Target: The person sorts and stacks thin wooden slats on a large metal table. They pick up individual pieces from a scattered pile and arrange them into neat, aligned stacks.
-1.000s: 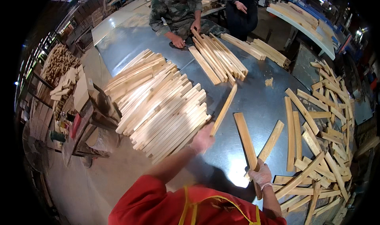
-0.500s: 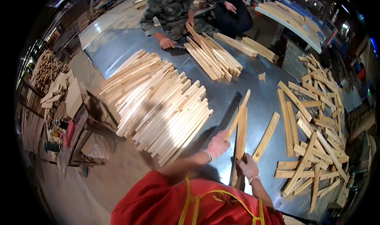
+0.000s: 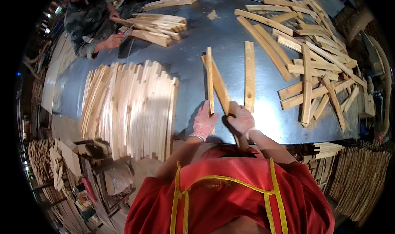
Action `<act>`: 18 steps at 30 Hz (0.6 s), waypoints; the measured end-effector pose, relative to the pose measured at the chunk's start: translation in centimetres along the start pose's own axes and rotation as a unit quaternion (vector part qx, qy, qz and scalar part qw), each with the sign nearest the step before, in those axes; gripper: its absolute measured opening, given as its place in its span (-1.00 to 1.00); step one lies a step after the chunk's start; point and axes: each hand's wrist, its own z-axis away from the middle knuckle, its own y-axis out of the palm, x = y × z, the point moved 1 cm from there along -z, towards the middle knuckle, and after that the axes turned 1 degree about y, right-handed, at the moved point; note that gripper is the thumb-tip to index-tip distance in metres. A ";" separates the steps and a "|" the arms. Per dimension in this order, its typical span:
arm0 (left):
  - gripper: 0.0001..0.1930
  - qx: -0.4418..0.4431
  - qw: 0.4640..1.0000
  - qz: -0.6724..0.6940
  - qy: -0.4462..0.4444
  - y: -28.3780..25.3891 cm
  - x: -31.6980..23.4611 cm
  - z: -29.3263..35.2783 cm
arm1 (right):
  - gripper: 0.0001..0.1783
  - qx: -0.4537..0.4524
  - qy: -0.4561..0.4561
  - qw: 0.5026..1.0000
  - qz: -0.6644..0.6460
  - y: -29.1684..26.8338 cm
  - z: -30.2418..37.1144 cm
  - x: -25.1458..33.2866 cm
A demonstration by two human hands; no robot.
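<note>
My left hand (image 3: 205, 120), in a pale pinkish glove, is closed around the near end of a narrow wooden strip (image 3: 210, 75) that points away from me, on edge. Beside it my right hand (image 3: 242, 119), gloved too, grips a second wooden strip (image 3: 219, 85). This one slants up to the left, its far end almost meeting the first strip, and its near end reaches toward my red apron. A third wooden strip (image 3: 249, 69) lies flat just beyond my right hand. To the left, pale wooden strips (image 3: 140, 110) lie side by side in a broad row.
A jumbled heap of wooden strips (image 3: 325, 65) covers the right side of the metal table (image 3: 193, 24). Across it at the far left, a person in camouflage handles a small bundle of strips (image 3: 158, 28). Stacked wood (image 3: 362, 180) stands below the table's near edge at right.
My view has swung round, so the table's contents appear turned. Both hands still grip their strips. The left hand's strip now points nearly straight away from me, and the right hand's leans left.
</note>
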 end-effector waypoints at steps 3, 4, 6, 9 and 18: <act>-0.06 -0.051 0.997 -0.054 0.018 2.3 -0.5 0.0 | -0.15 0.088 -0.038 0.946 -0.309 2.3 -1.8 -1.5; -0.02 -0.098 0.989 -0.103 0.028 3.0 -1.0 0.1 | -0.16 0.148 -0.047 0.935 -0.319 2.3 -2.0 -2.5; 0.04 -0.160 0.970 -0.177 0.042 3.9 -1.7 -0.1 | -0.17 0.265 -0.075 0.900 -0.339 -0.1 -3.3 -3.1; 0.02 -0.112 0.965 -0.236 0.029 4.4 -2.6 0.3 | -0.38 0.018 -0.140 0.988 -0.065 -9.3 -8.0 -4.4; -0.17 -0.157 0.967 -0.187 0.078 5.1 -1.6 -0.8 | -0.33 -0.148 0.024 0.974 0.171 -21.0 -21.3 -14.9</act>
